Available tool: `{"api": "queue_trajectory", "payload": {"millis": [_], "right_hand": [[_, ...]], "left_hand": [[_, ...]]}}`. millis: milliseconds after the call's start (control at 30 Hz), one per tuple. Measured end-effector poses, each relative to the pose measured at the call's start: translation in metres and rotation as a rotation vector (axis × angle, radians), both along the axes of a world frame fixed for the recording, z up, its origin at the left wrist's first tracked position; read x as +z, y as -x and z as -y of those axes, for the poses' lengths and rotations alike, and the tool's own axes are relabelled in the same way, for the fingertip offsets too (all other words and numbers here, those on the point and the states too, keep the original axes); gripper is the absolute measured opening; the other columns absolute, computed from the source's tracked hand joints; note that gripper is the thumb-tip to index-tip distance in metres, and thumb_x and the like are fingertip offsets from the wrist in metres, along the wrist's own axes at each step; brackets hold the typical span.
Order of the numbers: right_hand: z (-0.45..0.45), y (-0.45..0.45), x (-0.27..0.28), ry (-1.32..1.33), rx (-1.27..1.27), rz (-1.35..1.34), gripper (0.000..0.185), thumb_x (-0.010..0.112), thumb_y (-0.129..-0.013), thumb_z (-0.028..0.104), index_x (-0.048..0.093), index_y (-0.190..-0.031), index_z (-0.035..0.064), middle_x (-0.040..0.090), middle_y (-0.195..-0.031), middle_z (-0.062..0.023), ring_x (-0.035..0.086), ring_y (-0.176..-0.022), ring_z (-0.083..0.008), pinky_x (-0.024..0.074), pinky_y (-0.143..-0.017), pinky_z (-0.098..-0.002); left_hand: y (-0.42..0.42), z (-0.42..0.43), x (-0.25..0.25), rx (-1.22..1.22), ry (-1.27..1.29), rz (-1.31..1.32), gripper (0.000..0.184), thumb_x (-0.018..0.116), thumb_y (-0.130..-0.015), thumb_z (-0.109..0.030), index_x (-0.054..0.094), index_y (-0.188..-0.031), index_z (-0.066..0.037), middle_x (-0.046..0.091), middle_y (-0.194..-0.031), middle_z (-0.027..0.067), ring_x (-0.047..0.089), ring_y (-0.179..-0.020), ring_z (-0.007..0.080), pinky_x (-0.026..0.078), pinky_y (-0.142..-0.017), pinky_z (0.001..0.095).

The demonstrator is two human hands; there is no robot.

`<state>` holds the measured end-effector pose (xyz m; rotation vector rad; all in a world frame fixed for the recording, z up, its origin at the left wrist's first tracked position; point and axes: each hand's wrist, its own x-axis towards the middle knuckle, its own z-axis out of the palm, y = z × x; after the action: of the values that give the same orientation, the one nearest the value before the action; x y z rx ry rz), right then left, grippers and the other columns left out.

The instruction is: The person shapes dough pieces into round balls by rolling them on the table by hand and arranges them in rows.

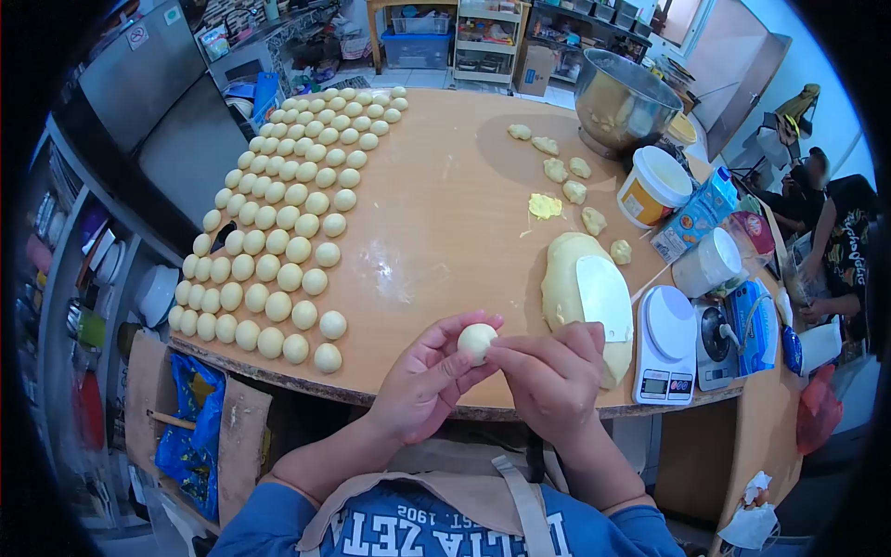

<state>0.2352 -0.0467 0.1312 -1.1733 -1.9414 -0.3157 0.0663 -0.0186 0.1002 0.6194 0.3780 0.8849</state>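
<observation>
A smooth, pale dough ball (476,342) rests in the curled fingers of my left hand (422,379), just above the table's near edge. My right hand (557,379) is closed, its thumb and forefinger pinching the ball's right side. Beyond my right hand lies a large dough slab (561,269) with a flat white sheet, perhaps a scraper (603,295), on top. Small rough dough pieces (555,170) are scattered behind it, near a yellow smear or lump (546,206). Rows of round dough balls (297,223) cover the table's left side.
Along the right edge stand a kitchen scale (667,348), a white tub (652,190), a blue carton (696,215) and a steel mixing bowl (624,107). A cardboard box (239,446) with a blue bag sits below the left edge. Another person (840,232) is at the far right.
</observation>
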Motion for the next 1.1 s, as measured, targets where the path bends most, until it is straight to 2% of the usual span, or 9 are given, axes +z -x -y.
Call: {"api": "queue_trajectory", "payload": {"millis": [167,400,500,600,700,800,867,967,1100], "right_hand": [[-0.004,0.002,0.005,0.130,0.082,-0.170,0.019,0.074,-0.066,0.007,0.072,-0.082,0.0171,0.066,-0.079,0.0065,0.049,-0.064,-0.0143,0.0320,-0.065,-0.0315],[-0.003,0.005,0.004,0.308,0.120,-0.348,0.019,0.074,-0.068,0.006,0.072,-0.083,0.0175,0.066,-0.077,0.0033,0.052,-0.068,-0.0168,0.0338,-0.067,-0.0315],[-0.007,0.004,0.001,0.246,0.121,-0.320,0.021,0.075,-0.068,0.005,0.072,-0.087,0.0155,0.065,-0.085,0.0005,0.054,-0.077,-0.0174,0.0364,-0.070,-0.0325],[-0.011,-0.002,-0.009,0.427,0.191,-0.560,0.023,0.077,-0.069,0.008,0.071,-0.091,0.0123,0.060,-0.100,-0.0061,0.053,-0.091,-0.0206,0.0394,-0.076,-0.0331],[-0.018,-0.006,-0.012,0.458,0.277,-0.618,0.030,0.080,-0.070,0.013,0.067,-0.097,0.0095,0.052,-0.111,-0.0112,0.050,-0.100,-0.0244,0.0407,-0.082,-0.0342],[-0.020,-0.009,-0.010,0.379,0.220,-0.630,0.041,0.079,-0.072,0.016,0.060,-0.107,0.0067,0.052,-0.111,-0.0119,0.049,-0.100,-0.0241,0.0404,-0.085,-0.0347],[-0.025,-0.016,-0.018,0.324,0.255,-0.813,0.044,0.077,-0.075,0.016,0.055,-0.111,0.0041,0.052,-0.110,-0.0110,0.048,-0.099,-0.0226,0.0401,-0.085,-0.0352],[-0.036,-0.026,-0.037,0.271,0.236,-0.883,0.044,0.074,-0.079,0.014,0.051,-0.114,0.0026,0.052,-0.108,-0.0103,0.048,-0.096,-0.0203,0.0399,-0.084,-0.0340],[-0.046,-0.025,-0.071,0.254,0.121,-0.678,0.046,0.075,-0.076,0.009,0.051,-0.114,0.0040,0.053,-0.104,-0.0115,0.051,-0.089,-0.0213,0.0415,-0.080,-0.0328]], "left_hand": [[0.008,-0.003,-0.005,-0.025,-0.124,-0.004,0.048,0.059,-0.093,-0.013,0.040,-0.136,-0.003,0.042,-0.142,0.0167,0.050,-0.125,0.0229,0.042,-0.107,0.0385],[0.011,-0.005,-0.006,-0.021,-0.072,0.050,0.048,0.059,-0.093,-0.011,0.040,-0.136,-0.002,0.042,-0.143,0.0168,0.049,-0.126,0.0230,0.041,-0.108,0.0394],[0.010,-0.007,-0.007,-0.064,-0.054,0.076,0.046,0.058,-0.094,-0.009,0.041,-0.136,-0.002,0.042,-0.142,0.0154,0.049,-0.126,0.0219,0.040,-0.109,0.0392],[0.012,-0.007,-0.009,-0.118,-0.022,0.102,0.043,0.055,-0.095,-0.007,0.042,-0.136,-0.002,0.044,-0.141,0.0128,0.049,-0.125,0.0201,0.039,-0.109,0.0384],[0.013,-0.008,-0.009,-0.144,-0.001,0.097,0.043,0.056,-0.095,-0.008,0.043,-0.135,-0.002,0.047,-0.137,0.0124,0.050,-0.123,0.0200,0.040,-0.108,0.0375],[0.013,-0.009,0.001,-0.150,0.015,0.025,0.044,0.058,-0.093,-0.007,0.044,-0.134,-0.002,0.050,-0.134,0.0116,0.052,-0.120,0.0195,0.043,-0.105,0.0360],[0.022,-0.014,0.004,-0.132,0.025,-0.044,0.044,0.060,-0.092,-0.006,0.045,-0.133,-0.002,0.051,-0.133,0.0110,0.054,-0.119,0.0192,0.045,-0.103,0.0350],[0.046,-0.036,-0.001,0.100,-0.216,-0.357,0.057,0.069,-0.086,-0.009,0.042,-0.136,-0.003,0.054,-0.129,0.0140,0.056,-0.117,0.0231,0.047,-0.099,0.0360],[0.085,-0.066,0.010,0.406,-0.786,-1.176,0.065,0.075,-0.077,-0.007,0.045,-0.134,-0.006,0.062,-0.118,0.0121,0.060,-0.111,0.0224,0.049,-0.094,0.0353]]}}
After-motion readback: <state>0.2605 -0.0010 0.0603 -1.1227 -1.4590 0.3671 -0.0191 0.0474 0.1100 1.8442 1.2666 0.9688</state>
